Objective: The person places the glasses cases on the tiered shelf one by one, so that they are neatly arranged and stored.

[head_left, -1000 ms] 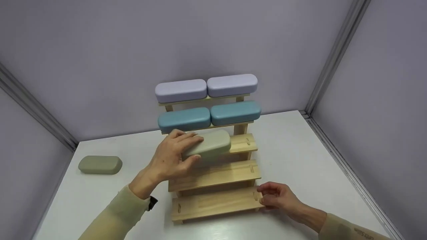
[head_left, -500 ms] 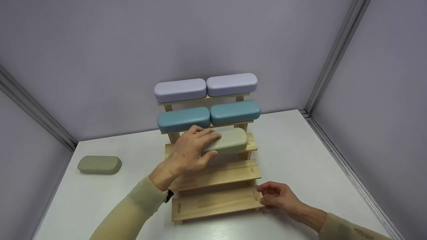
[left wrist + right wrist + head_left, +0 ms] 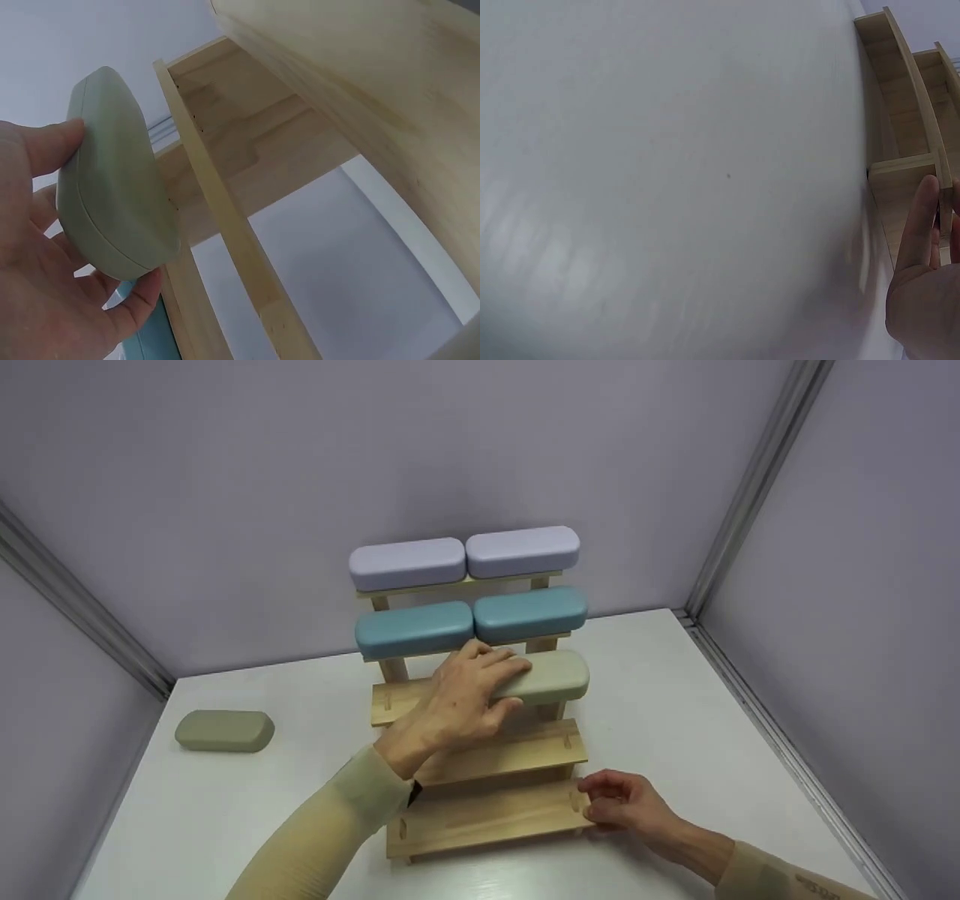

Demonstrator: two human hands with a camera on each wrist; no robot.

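A pale green glasses case (image 3: 555, 676) is held in my left hand (image 3: 469, 694), over the right part of the middle tier of a wooden stepped rack (image 3: 487, 817). In the left wrist view, thumb and fingers grip the case (image 3: 112, 172) from opposite sides, its seam line showing, beside a shelf's edge. My right hand (image 3: 626, 806) pinches the right end of the rack's lowest shelf; in the right wrist view its thumb (image 3: 922, 217) lies against the wood. Two teal glasses cases (image 3: 414, 628) sit side by side on the tier above, and two lilac ones (image 3: 409, 564) on the top tier.
An olive green glasses case (image 3: 225, 730) lies on the white table (image 3: 300, 810) left of the rack. Grey panels (image 3: 225, 472) stand behind and at both sides, with metal rails (image 3: 750, 495) at the corners.
My left hand has carried the pale green case rightward along the middle tier, from its centre to its right end. My right hand has stayed at the lowest shelf's end.
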